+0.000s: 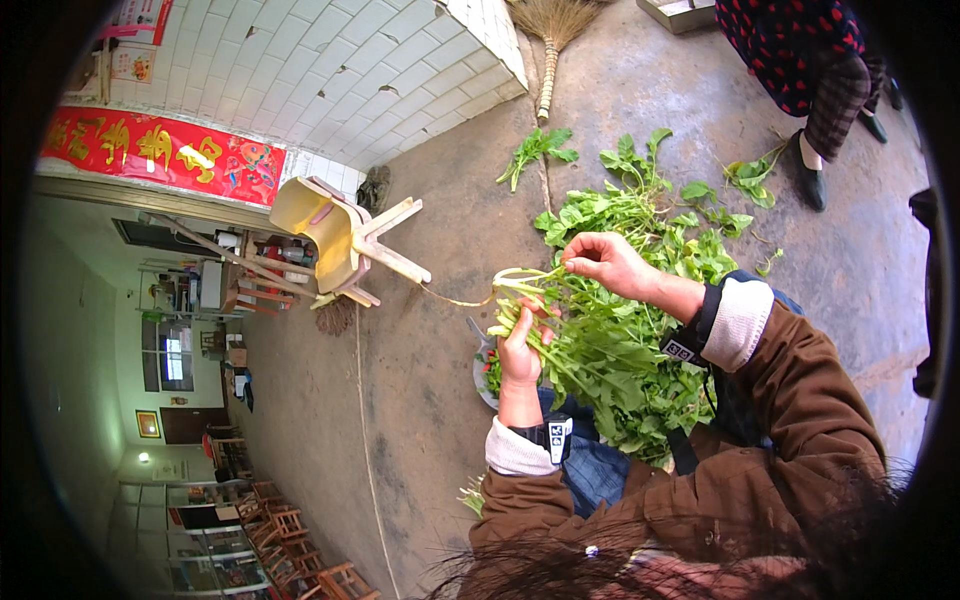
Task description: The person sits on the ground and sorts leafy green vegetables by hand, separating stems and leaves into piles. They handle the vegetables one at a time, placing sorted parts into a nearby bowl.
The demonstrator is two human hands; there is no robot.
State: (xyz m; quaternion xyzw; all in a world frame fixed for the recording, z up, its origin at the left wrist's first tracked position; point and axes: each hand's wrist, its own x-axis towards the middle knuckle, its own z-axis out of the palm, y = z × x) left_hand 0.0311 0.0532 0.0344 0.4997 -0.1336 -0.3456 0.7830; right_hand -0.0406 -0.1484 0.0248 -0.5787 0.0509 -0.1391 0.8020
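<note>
A bunch of leafy green stems (514,315) is gripped in my left hand (523,354), with the pale cut ends pointing away from the leaves. My right hand (611,264) pinches a leafy plant stalk (525,276) between thumb and fingertips. From that stalk a long thin root (465,302) trails out past my left hand. Below and around both hands spreads a large heap of leafy greens (667,240), partly over my lap. A grey metal basin (482,375) with green and red bits in it sits beside my left wrist, partly hidden by it.
A yellow plastic chair (330,240) stands by the tiled wall (337,75). A straw broom (551,60) lies past the heap. At upper right is another person's dark shoe (808,176). Loose greens (536,156) lie on the concrete floor; wooden stools (289,536) line the room.
</note>
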